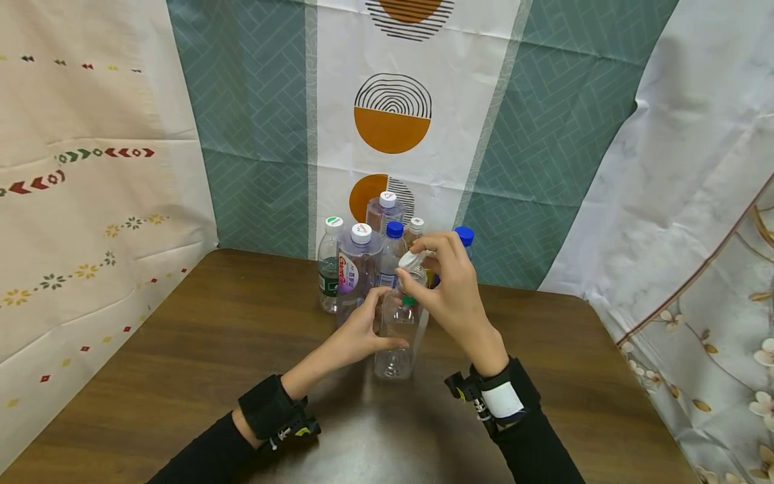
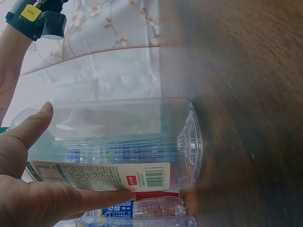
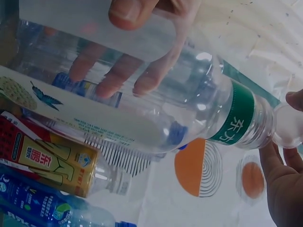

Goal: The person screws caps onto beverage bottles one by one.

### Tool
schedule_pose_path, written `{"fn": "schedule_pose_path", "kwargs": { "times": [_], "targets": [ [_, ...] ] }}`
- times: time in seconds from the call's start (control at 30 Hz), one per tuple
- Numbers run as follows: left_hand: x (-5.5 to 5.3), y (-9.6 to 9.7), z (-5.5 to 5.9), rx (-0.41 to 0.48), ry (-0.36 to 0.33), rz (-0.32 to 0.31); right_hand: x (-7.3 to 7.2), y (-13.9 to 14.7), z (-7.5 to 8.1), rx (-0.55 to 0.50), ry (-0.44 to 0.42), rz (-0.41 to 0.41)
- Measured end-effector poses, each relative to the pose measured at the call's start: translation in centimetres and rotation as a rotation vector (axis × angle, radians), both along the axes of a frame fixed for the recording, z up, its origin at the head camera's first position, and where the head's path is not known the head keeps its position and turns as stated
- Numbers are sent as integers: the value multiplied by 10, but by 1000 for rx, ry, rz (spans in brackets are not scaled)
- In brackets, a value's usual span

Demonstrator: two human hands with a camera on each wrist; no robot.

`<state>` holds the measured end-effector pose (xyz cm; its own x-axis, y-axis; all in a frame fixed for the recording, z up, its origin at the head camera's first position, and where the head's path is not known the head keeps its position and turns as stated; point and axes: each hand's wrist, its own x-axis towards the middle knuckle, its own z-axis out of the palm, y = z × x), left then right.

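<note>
A clear plastic bottle (image 1: 396,359) with a green neck band (image 3: 237,113) stands upright on the table. My left hand (image 1: 365,328) grips its body from the left, thumb on the near side; the left wrist view shows a label with a barcode (image 2: 154,178) beside the fingers. Above, the thumb and fingers of my right hand (image 1: 452,286) pinch a white cap (image 1: 411,261) at the bottle's mouth. In the right wrist view the cap (image 3: 289,126) is right against the neck opening; whether it is threaded on, I cannot tell.
Several capped bottles crowd behind: a green-labelled one (image 1: 328,277), a large clear one (image 1: 357,269) with a white cap, and blue-capped ones (image 1: 394,230). A gold-and-red labelled bottle (image 3: 47,156) and a blue-labelled one (image 3: 35,201) stand close by. Patterned cloth (image 1: 254,134) hangs behind the brown table (image 1: 242,316).
</note>
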<state>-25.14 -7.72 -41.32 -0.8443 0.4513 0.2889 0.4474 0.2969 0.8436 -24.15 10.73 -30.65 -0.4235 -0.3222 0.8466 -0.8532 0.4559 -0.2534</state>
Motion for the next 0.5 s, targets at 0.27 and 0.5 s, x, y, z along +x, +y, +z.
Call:
{"fn": "schedule_pose_path", "kwargs": {
  "times": [0.27,0.5],
  "targets": [
    [-1,0,-2,3,-2,-2,-5,0,-2,46,-28,-13],
    [-2,1,-3,19,11,-5,-7,0,-8,82,-83,-9]
  ]
}}
